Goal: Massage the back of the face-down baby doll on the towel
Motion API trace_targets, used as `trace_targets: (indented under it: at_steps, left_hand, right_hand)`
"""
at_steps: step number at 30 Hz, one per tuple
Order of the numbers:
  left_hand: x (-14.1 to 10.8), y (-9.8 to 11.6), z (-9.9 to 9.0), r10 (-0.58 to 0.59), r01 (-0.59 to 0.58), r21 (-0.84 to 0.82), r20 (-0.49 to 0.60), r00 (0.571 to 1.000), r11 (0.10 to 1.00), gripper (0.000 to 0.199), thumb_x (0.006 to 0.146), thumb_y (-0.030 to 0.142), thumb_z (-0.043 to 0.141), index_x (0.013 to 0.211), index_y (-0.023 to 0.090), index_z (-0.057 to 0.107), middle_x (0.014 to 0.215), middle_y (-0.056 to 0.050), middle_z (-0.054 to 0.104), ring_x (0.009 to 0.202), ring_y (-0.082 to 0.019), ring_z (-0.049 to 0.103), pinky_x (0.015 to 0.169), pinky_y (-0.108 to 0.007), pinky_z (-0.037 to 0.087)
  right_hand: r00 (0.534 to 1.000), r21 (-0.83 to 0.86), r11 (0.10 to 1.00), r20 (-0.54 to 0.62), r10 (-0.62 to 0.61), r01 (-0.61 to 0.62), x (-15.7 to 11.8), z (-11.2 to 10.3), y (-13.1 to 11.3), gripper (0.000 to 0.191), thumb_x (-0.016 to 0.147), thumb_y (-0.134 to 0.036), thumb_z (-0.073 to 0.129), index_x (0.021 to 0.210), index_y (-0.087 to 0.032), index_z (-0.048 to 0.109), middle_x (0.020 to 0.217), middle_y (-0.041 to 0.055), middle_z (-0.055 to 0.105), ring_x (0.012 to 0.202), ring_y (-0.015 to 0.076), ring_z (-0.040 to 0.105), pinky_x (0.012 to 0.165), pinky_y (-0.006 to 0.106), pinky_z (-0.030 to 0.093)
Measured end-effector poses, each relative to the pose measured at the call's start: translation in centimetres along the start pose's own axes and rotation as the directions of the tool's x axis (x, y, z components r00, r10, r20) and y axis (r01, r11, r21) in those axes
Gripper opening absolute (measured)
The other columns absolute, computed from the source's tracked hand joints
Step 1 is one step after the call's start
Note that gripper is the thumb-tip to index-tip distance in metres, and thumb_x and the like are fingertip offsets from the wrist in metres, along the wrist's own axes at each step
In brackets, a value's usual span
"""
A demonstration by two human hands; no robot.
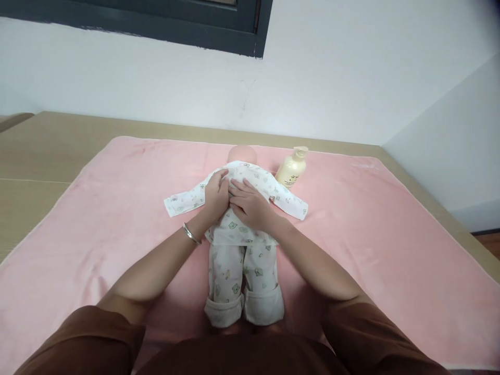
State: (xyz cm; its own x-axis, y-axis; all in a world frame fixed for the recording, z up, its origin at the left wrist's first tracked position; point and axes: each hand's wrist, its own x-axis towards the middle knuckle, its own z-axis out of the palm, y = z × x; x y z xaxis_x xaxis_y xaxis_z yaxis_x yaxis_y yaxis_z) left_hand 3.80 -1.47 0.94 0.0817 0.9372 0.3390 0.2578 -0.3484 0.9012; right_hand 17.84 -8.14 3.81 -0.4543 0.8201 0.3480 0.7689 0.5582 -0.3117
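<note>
A baby doll (242, 153) lies on the pink mat, its head at the far end. It wears a white printed top (234, 224) with both sleeves spread out sideways, and matching trousers (260, 268) with turned-up cuffs. On the chest of the top, my left hand (217, 197) rests with its fingers bent and close together near the middle. Beside it my right hand (252, 204) lies on the cloth, fingers spread. The two hands touch or nearly touch. A silver bracelet circles my left wrist.
A cream pump bottle (291, 167) stands just beyond the sleeve on the right. The pink mat (390, 250) covers much of a wooden table (42, 151). A white wall with a dark frame (219, 26) rises behind.
</note>
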Motion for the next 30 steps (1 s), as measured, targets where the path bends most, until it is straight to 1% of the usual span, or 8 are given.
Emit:
trace_targets:
  at_steps: [5, 8, 10, 14, 19, 22, 26, 30]
  left_hand:
    - [0.3, -0.5, 0.4, 0.058, -0.078, 0.216, 0.095, 0.994, 0.973, 0.047, 0.098, 0.031, 0.037, 0.134, 0.014, 0.062, 0.146, -0.014, 0.061, 0.142, -0.026, 0.052, 0.128, -0.05, 0.033]
    - [0.7, -0.9, 0.6, 0.059, -0.114, 0.352, 0.162, 0.985, 0.929, 0.051, 0.098, 0.03, 0.035, 0.139, 0.01, 0.059, 0.153, -0.015, 0.055, 0.149, -0.027, 0.044, 0.131, -0.05, 0.027]
    - [0.9, -1.2, 0.7, 0.076, -0.144, 0.409, 0.178, 0.981, 0.901, 0.052, 0.098, 0.031, 0.035, 0.138, 0.008, 0.059, 0.152, -0.017, 0.056, 0.147, -0.028, 0.046, 0.13, -0.05, 0.03]
    - [1.1, -1.7, 0.7, 0.12, -0.189, 0.44, 0.178, 0.977, 0.878, 0.049, 0.098, 0.027, 0.033, 0.135, 0.011, 0.061, 0.148, -0.015, 0.06, 0.142, -0.026, 0.052, 0.125, -0.049, 0.039]
    - [1.0, -1.5, 0.7, 0.136, -0.211, 0.461, 0.191, 0.972, 0.862, 0.05, 0.098, 0.028, 0.035, 0.136, 0.009, 0.06, 0.148, -0.016, 0.06, 0.143, -0.026, 0.051, 0.126, -0.048, 0.037]
    - [0.9, -1.2, 0.8, 0.127, -0.203, 0.463, 0.19, 0.974, 0.863, 0.051, 0.098, 0.028, 0.035, 0.137, 0.007, 0.059, 0.148, -0.017, 0.059, 0.143, -0.027, 0.051, 0.126, -0.049, 0.037]
    - [0.9, -1.3, 0.8, 0.132, -0.2, 0.462, 0.177, 0.975, 0.864, 0.05, 0.098, 0.026, 0.033, 0.135, 0.008, 0.061, 0.146, -0.017, 0.061, 0.14, -0.027, 0.053, 0.125, -0.048, 0.039]
    - [1.0, -1.5, 0.9, 0.132, -0.206, 0.465, 0.187, 0.974, 0.861, 0.051, 0.098, 0.025, 0.033, 0.136, 0.006, 0.06, 0.146, -0.017, 0.061, 0.141, -0.027, 0.053, 0.126, -0.047, 0.038]
  right_hand:
    - [0.957, 0.033, 0.957, 0.049, 0.287, -0.289, 0.6, -0.9, 2.9, 0.056, 0.104, -0.036, 0.039, 0.154, -0.011, 0.046, 0.166, 0.0118, 0.034, 0.158, 0.0309, 0.025, 0.131, 0.06, 0.017]
    - [0.884, -0.034, 0.886, 0.053, 0.465, -0.463, 0.5, -0.8, 1.5, 0.067, 0.105, -0.041, 0.037, 0.159, -0.002, 0.032, 0.169, 0.0204, 0.021, 0.16, 0.0353, 0.017, 0.131, 0.057, 0.018]
    - [0.89, -0.096, 0.888, 0.026, 0.455, -0.451, 0.2, -0.3, -0.3, 0.064, 0.105, -0.035, 0.033, 0.159, 0.0, 0.032, 0.169, 0.022, 0.02, 0.16, 0.0358, 0.015, 0.131, 0.056, 0.018]
    - [0.949, -0.121, 0.946, 0.052, 0.31, -0.302, 0.3, 0.2, -1.5, 0.058, 0.104, -0.027, 0.027, 0.158, -0.009, 0.039, 0.169, 0.0117, 0.027, 0.161, 0.0281, 0.017, 0.132, 0.054, 0.012]
    - [0.865, -0.063, 0.864, 0.015, 0.501, -0.499, 1.4, -0.2, 1.7, 0.064, 0.105, -0.043, 0.033, 0.16, -0.011, 0.034, 0.17, 0.0145, 0.023, 0.16, 0.0333, 0.018, 0.129, 0.061, 0.015]
    - [0.83, -0.096, 0.824, -0.07, 0.554, -0.558, 1.2, 0.3, 0.7, 0.066, 0.105, -0.039, 0.032, 0.159, -0.002, 0.031, 0.167, 0.024, 0.026, 0.159, 0.0353, 0.021, 0.128, 0.058, 0.02]
    - [0.91, -0.175, 0.893, -0.065, 0.41, -0.414, 0.5, 1.2, -2.3, 0.059, 0.102, -0.025, 0.033, 0.157, -0.003, 0.039, 0.168, 0.0186, 0.028, 0.159, 0.0358, 0.019, 0.13, 0.057, 0.015]
    - [0.948, -0.096, 0.943, -0.01, 0.319, -0.318, 0.9, 0.5, -0.3, 0.055, 0.103, -0.023, 0.027, 0.151, -0.013, 0.051, 0.165, 0.0078, 0.039, 0.159, 0.0277, 0.025, 0.132, 0.056, 0.013]
